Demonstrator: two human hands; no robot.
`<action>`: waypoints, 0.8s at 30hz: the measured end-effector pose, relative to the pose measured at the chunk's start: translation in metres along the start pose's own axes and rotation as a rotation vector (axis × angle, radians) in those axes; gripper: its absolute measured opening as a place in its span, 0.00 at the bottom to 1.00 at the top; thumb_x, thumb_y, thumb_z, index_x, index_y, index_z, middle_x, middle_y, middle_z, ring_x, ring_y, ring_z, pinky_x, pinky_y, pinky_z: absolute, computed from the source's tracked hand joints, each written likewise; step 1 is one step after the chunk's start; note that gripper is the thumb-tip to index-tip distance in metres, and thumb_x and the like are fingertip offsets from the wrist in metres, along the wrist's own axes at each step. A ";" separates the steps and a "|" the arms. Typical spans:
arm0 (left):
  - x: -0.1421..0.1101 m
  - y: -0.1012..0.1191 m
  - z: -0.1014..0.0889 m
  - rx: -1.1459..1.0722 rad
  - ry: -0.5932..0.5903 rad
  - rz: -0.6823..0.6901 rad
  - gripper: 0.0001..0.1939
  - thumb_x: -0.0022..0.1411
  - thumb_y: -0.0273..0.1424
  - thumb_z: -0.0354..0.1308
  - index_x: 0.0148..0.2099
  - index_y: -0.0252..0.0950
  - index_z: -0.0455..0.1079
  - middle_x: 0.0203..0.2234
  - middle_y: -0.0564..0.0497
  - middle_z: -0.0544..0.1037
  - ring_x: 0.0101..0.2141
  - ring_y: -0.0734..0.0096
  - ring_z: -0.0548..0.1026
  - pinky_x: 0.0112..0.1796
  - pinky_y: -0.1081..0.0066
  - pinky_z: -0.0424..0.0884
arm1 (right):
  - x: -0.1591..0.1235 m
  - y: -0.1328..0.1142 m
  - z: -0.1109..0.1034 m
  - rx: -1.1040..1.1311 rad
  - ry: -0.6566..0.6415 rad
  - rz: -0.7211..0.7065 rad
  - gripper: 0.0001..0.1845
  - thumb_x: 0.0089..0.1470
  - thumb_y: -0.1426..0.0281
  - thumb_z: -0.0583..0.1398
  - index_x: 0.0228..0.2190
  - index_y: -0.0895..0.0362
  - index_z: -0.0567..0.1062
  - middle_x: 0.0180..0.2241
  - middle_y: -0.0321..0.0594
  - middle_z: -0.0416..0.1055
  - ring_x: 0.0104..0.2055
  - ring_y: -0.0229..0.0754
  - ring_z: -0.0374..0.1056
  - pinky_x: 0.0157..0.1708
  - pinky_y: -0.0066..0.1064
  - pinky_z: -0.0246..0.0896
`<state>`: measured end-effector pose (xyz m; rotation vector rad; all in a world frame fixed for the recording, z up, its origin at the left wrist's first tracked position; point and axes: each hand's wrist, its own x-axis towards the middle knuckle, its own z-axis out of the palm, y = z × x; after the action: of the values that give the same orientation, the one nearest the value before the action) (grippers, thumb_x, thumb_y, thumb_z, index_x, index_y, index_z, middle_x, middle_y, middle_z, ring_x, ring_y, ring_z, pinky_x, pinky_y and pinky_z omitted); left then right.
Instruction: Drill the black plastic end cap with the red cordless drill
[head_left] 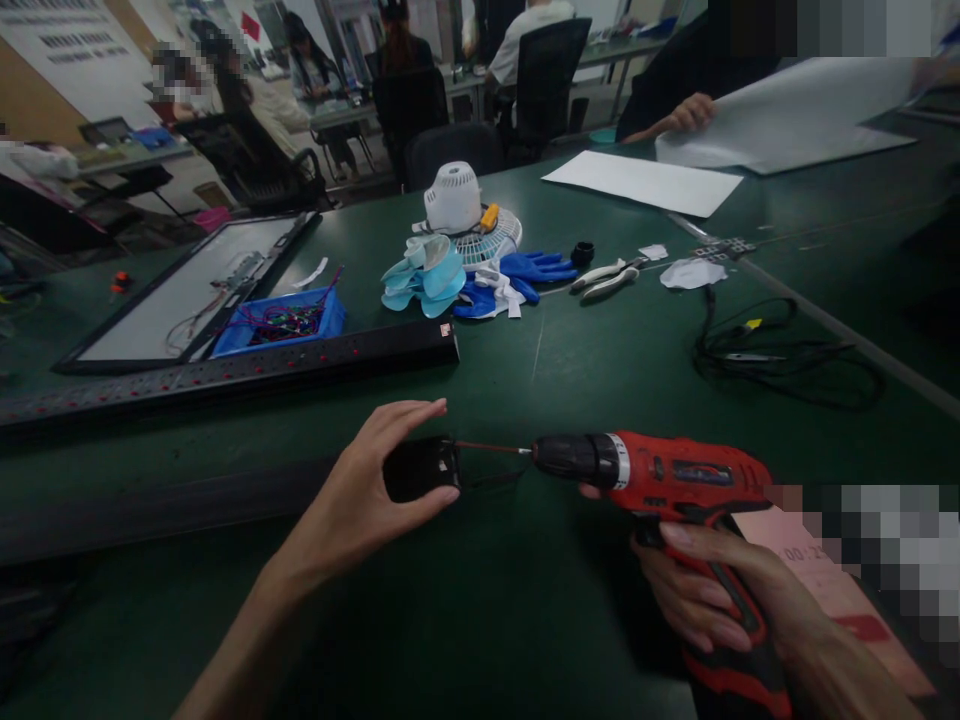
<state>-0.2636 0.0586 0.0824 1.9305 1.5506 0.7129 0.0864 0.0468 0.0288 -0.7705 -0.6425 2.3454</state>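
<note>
My right hand (pixel 712 585) is wrapped round the grip of a red and black cordless drill (pixel 690 475), which lies level and points left. From its chuck a long thin bit (pixel 491 448) reaches the end face of a long black bar (pixel 187 500) lying on the table. My left hand (pixel 375 470) curves round that end of the bar, thumb and fingers apart; the thumb is by the lower edge and the fingers are above the top. Whether the left palm touches the bar is hidden.
Behind lie another black bar with red marks (pixel 360 355), a blue tray of wires (pixel 322 320), a framed panel (pixel 180 290), white fan parts (pixel 454 200), blue gloves (pixel 536 267), pliers (pixel 611 278) and a black cable (pixel 787 370). Opposite, a person's hand (pixel 690 113) holds a white sheet.
</note>
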 end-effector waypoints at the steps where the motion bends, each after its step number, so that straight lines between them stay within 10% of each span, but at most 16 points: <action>1: 0.001 -0.002 0.002 0.080 -0.027 0.031 0.41 0.58 0.43 0.70 0.70 0.50 0.59 0.65 0.46 0.67 0.65 0.52 0.64 0.64 0.49 0.61 | 0.000 -0.001 0.000 0.008 0.005 0.003 0.17 0.60 0.62 0.64 0.25 0.61 0.78 0.16 0.27 0.53 0.12 0.27 0.47 0.18 0.24 0.63; 24: 0.015 -0.014 0.019 0.368 -0.117 0.131 0.27 0.58 0.38 0.68 0.58 0.42 0.66 0.53 0.46 0.75 0.54 0.56 0.73 0.53 0.52 0.73 | -0.010 -0.017 -0.007 -0.048 0.151 0.223 0.21 0.56 0.56 0.67 0.23 0.59 0.75 0.15 0.27 0.55 0.12 0.28 0.51 0.19 0.26 0.62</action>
<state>-0.2569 0.0736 0.0596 2.3130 1.5774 0.3749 0.1039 0.0543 0.0378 -1.0791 -0.5747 2.4473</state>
